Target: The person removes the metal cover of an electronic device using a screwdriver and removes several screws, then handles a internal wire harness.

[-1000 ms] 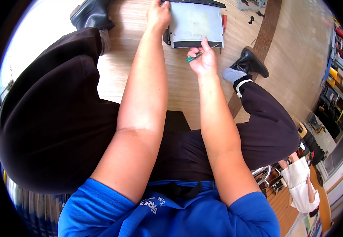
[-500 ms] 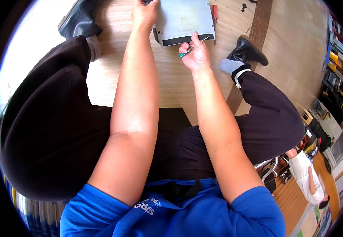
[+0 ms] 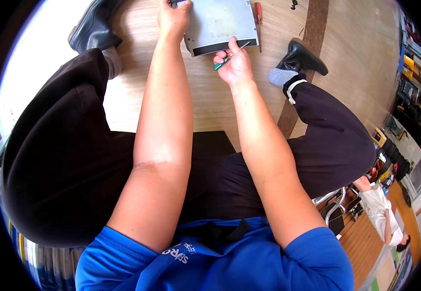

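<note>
A flat grey metal case (image 3: 215,22) with a black strip along its near edge is at the top of the view, partly cut off by the frame. My left hand (image 3: 174,19) is closed on its left side, with a small dark part at the fingertips that I cannot make out. In my right hand (image 3: 235,67) is a small screwdriver (image 3: 218,65) with a green handle, its thin shaft pointing up and right. The right thumb and fingers are at the case's near edge. Beside the case's right side lies a red-handled screwdriver (image 3: 258,13) on the floor.
My legs are spread, with a black boot (image 3: 96,26) at left and another boot (image 3: 300,57) at right. A small black piece (image 3: 294,5) lies on the wood-look floor. Cluttered shelves (image 3: 416,82) line the far right. A person in white (image 3: 377,211) is at lower right.
The case, both hands and the floor items appear slightly further left and up, as the view has shifted a little. Both hands keep their hold.
</note>
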Available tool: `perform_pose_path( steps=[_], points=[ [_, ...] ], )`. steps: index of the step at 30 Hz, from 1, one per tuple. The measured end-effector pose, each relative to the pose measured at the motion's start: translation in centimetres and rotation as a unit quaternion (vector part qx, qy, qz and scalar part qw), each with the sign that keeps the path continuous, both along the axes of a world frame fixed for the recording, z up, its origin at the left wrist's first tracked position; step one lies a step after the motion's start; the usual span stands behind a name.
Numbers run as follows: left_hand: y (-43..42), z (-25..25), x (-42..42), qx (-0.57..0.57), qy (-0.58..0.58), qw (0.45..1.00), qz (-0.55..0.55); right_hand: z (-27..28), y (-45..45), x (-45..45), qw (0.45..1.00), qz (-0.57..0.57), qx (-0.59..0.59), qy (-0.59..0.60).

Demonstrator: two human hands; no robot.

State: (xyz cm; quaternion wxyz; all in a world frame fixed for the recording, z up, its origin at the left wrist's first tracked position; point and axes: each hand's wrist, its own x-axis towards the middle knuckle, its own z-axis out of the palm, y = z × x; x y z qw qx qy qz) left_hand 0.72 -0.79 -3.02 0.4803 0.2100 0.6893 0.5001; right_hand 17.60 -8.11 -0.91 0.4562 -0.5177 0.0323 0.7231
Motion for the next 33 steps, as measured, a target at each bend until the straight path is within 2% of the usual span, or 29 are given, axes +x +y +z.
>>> perform_pose_path(
  steps=[4,10,16,18,22,31,33],
  points=[
    [-0.1,0.6,-0.2,-0.017,-0.010,1.000,-0.006,-0.3,-0.1,0.2,1.000,-0.002,0.004,0.006],
    [-0.2,0.3,-0.3,-0.015,0.037,0.999,-0.010,-0.1,0.0,0.2,1.000,0.007,0.023,0.002],
    [0.0,0.2,0.0,-0.024,-0.014,1.000,-0.004,0.1,-0.2,0.0,1.000,-0.003,0.006,0.011],
    [0.0,0.3,0.1,-0.067,0.041,0.997,-0.020,0.0,-0.3,0.1,1.000,-0.007,-0.002,0.018],
    [-0.1,-0.3,0.0,-0.037,0.040,0.998,-0.017,-0.3,0.0,0.3,1.000,0.006,0.019,0.011],
    [-0.1,0.2,-0.2,-0.051,-0.014,0.999,-0.006,0.1,0.5,0.5,1.000,0.007,-0.009,-0.001],
    [0.0,0.0,-0.2,-0.057,0.031,0.998,-0.016,0.3,0.6,0.4,1.000,0.003,-0.014,-0.019]
  ],
)
